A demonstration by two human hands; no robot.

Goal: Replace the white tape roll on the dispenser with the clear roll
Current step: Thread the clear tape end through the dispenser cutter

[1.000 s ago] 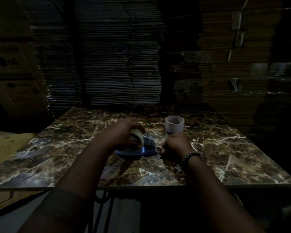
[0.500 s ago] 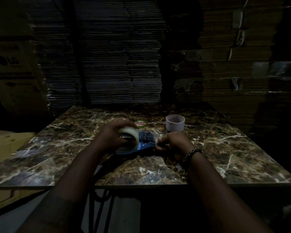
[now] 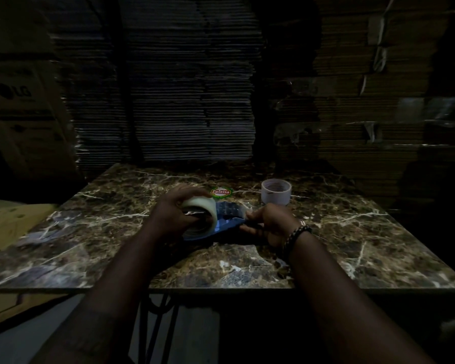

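The left hand (image 3: 175,211) is curled round the clear roll (image 3: 202,215), fingers over its glossy, translucent band and a thumb tucked toward the dark core. The roll stands tilted on edge against the blue dispenser (image 3: 227,219), a flat plastic body with a gridded face that lies on the desk (image 3: 365,232). Just right of the dispenser, the right hand (image 3: 269,224) is closed on its narrow end, fingers pinched along the blue edge; a beaded bracelet (image 3: 297,233) circles that wrist. Beyond the dispenser, toward the far right, the white roll (image 3: 276,194) sits flat, a short matt cylinder with a pale hollow centre. Behind the dispenser lies a round green-and-red sticker (image 3: 222,192). The desk is polished brown marble with white veins. Behind it rise ribbed stacks of flattened cardboard (image 3: 184,101).
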